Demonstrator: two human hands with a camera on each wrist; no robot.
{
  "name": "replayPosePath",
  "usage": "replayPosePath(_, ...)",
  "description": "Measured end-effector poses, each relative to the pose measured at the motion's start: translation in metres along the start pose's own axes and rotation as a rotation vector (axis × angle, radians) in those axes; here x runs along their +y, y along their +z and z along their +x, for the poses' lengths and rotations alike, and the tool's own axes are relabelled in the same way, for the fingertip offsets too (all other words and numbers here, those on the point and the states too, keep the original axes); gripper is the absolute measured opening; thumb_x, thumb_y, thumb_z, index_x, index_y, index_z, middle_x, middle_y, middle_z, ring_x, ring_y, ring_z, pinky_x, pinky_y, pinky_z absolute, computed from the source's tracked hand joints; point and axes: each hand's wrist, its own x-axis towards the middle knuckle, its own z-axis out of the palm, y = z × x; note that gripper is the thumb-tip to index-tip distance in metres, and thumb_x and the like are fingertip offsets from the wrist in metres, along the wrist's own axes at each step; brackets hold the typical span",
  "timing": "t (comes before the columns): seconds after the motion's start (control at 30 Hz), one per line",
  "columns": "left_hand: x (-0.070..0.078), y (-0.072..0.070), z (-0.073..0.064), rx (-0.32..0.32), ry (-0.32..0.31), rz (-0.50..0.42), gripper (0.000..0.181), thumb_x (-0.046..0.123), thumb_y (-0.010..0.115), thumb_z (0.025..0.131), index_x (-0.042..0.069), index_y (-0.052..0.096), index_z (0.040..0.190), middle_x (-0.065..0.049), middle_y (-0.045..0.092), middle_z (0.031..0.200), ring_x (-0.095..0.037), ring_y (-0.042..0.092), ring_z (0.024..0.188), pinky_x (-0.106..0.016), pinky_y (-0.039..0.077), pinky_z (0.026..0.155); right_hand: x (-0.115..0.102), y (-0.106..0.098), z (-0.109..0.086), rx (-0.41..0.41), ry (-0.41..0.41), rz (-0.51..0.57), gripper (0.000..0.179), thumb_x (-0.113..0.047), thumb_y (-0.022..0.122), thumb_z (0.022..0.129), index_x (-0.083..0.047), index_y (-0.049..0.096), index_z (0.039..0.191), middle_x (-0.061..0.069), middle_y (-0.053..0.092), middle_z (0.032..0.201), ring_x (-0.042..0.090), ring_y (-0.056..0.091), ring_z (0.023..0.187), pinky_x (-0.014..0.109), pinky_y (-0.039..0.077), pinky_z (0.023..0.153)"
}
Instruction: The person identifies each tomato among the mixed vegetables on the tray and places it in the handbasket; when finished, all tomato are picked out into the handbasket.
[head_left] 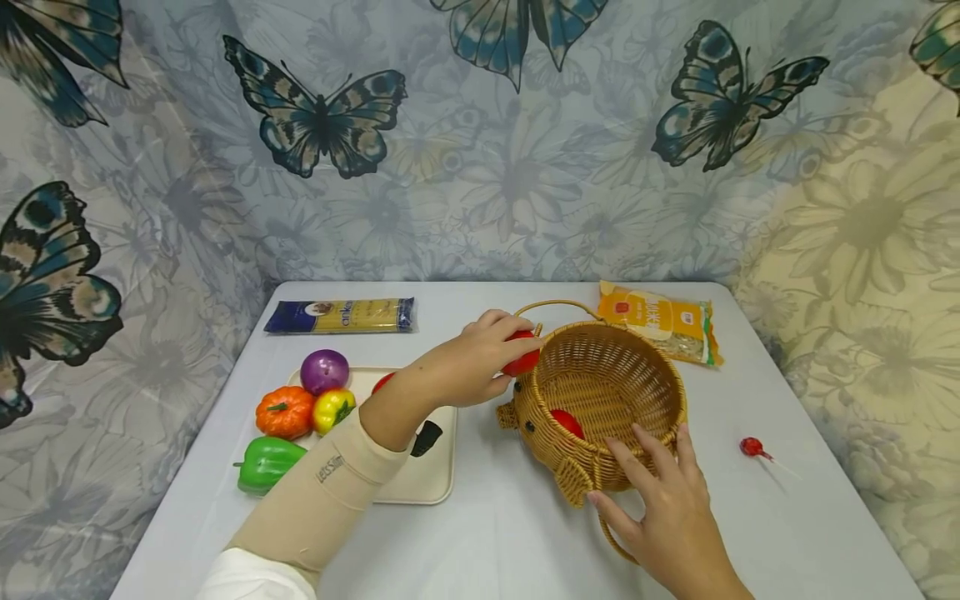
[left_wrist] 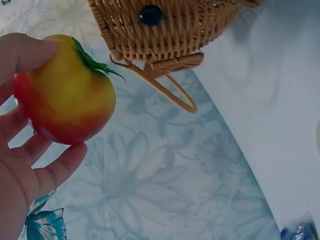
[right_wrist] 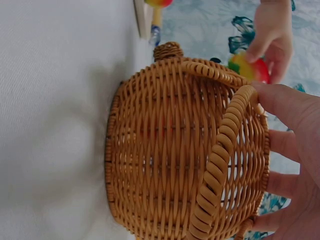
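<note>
Tomato [left_wrist: 75, 95], held in the left hand [head_left: 476, 362], up off the surface [head_left: 487, 542] and near the rim of the wicker basket [head_left: 633, 362], on the side with the black eyes [head_left: 529, 427]. Pinched between thumb and fingertips, with those fingers parted only as wide as the fruit demands. Hard to say from the head view whether poised over the opening or just beside it. Resting on the nearer rim with the right hand [head_left: 671, 508], fingers spread and relaxed, holding nothing, as if steadying the basket. Probably at the step of bringing the tomato to the basket, with one red fruit [head_left: 567, 423] lying inside and a pumpkin [head_left: 286, 412] and green pepper [head_left: 270, 465] by the tray [head_left: 431, 475]. Calls next for a small move inward, a lowering past the rim, clear of the handle [head_left: 558, 301], then a gentle letting go at the bottom.
</note>
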Motion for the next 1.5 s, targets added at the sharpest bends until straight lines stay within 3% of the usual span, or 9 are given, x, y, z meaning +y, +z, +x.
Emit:
replayPosePath(0.33,0.016,0.001,0.023,0.008,0.026,-0.041,0.059,0.018,0.072,0.095,0.019,0.051,0.15,-0.006,0.046,0.153,-0.027,0.04,0.139,-0.037,0.049,0.107,0.001,0.0,0.0,0.003,-0.014,-0.016,0.069,-0.043,0.093,0.068,-0.014,0.072,0.127,0.021,0.059,0.137,0.068,0.029,0.138,0.087,0.035,0.089)
replayPosePath(0.63,0.026,0.012,0.042,-0.049,0.064,-0.019,0.06,0.025,0.07,0.098,0.02,0.048,0.153,-0.006,0.045,0.154,-0.028,0.04,0.14,-0.036,0.05,0.107,0.0,0.0,0.0,-0.004,-0.006,-0.025,0.07,-0.037,0.094,0.065,-0.015,0.072,0.128,0.021,0.058,0.138,0.068,0.029,0.138,0.087,0.035,0.087)
replayPosePath(0.83,0.033,0.02,0.05,-0.133,0.045,-0.012,0.063,0.033,0.068,0.099,0.024,0.043,0.156,-0.002,0.043,0.155,-0.024,0.041,0.14,-0.033,0.049,0.106,0.001,-0.001,-0.001,-0.002,-0.009,-0.026,0.068,-0.04,0.093,0.067,-0.015,0.072,0.127,0.021,0.058,0.137,0.069,0.029,0.138,0.087,0.036,0.086)
replayPosePath(1.13,0.037,0.029,0.055,-0.244,0.025,0.07,0.063,0.042,0.063,0.101,0.027,0.041,0.157,0.002,0.043,0.157,-0.019,0.041,0.142,-0.032,0.041,0.115,0.0,0.0,-0.001,0.005,-0.01,-0.018,0.068,-0.037,0.094,0.067,-0.015,0.071,0.127,0.021,0.058,0.137,0.07,0.028,0.137,0.087,0.035,0.087)
replayPosePath(1.33,0.036,0.03,0.052,-0.25,0.038,0.096,0.062,0.044,0.061,0.102,0.026,0.041,0.157,0.001,0.042,0.159,-0.02,0.039,0.145,-0.034,0.035,0.12,0.001,0.0,-0.002,0.01,-0.018,-0.019,0.069,-0.038,0.093,0.067,-0.016,0.071,0.128,0.02,0.058,0.138,0.069,0.029,0.137,0.087,0.035,0.088)
replayPosePath(1.5,0.032,0.026,0.047,-0.219,0.028,0.072,0.061,0.042,0.063,0.101,0.025,0.043,0.156,0.0,0.043,0.158,-0.022,0.04,0.145,-0.038,0.032,0.122,0.001,0.0,-0.001,0.0,-0.009,-0.02,0.068,-0.038,0.094,0.067,-0.016,0.072,0.127,0.021,0.058,0.138,0.069,0.028,0.138,0.087,0.034,0.088)
